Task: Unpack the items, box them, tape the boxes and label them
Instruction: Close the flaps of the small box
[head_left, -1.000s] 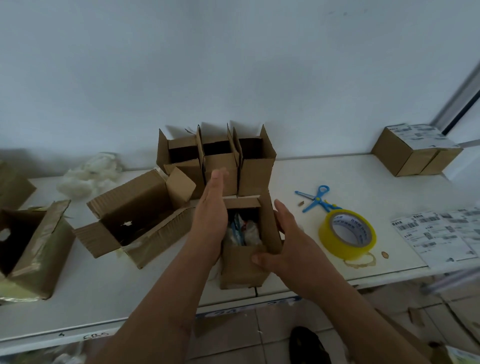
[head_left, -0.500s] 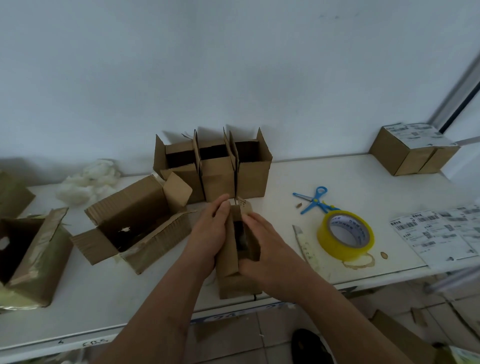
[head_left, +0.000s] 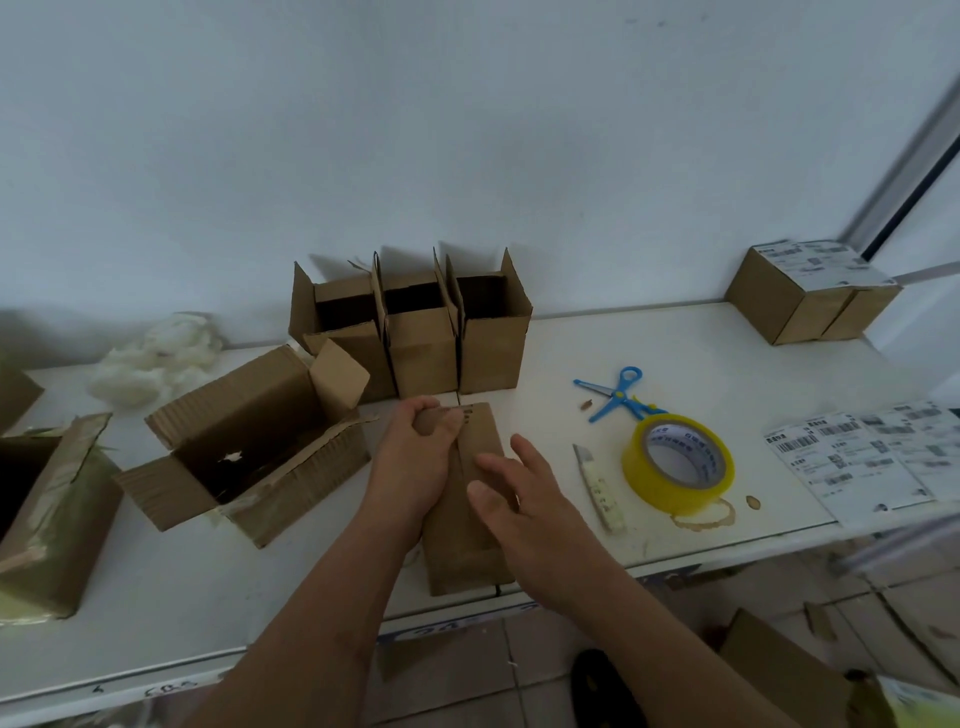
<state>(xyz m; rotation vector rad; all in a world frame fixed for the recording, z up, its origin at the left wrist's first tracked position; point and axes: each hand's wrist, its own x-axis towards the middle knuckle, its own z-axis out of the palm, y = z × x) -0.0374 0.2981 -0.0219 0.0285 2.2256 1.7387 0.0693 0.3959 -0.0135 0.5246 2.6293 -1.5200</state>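
Observation:
A small brown cardboard box (head_left: 480, 441) stands at the table's front edge with its top flaps folded down flat. My left hand (head_left: 410, 462) grips the box's far left corner, fingers curled over the flap. My right hand (head_left: 514, 493) hovers with fingers spread over the right side of the box top; whether it touches is unclear. A yellow tape roll (head_left: 678, 465) lies to the right, with a box cutter (head_left: 600, 486) between it and the box. Sheets of shipping labels (head_left: 872, 457) lie at the far right.
Three open small boxes (head_left: 431, 338) stand in a row at the back. A larger open carton (head_left: 244, 441) lies on its side to the left, another (head_left: 47, 514) at the far left. Blue scissors (head_left: 618, 392), white stuffing (head_left: 150, 358), and labelled boxes (head_left: 810, 293) sit around.
The box's flaps have gone from open, with the packed items showing, to folded shut. My left hand now holds them down and my right hand has lifted off to the right.

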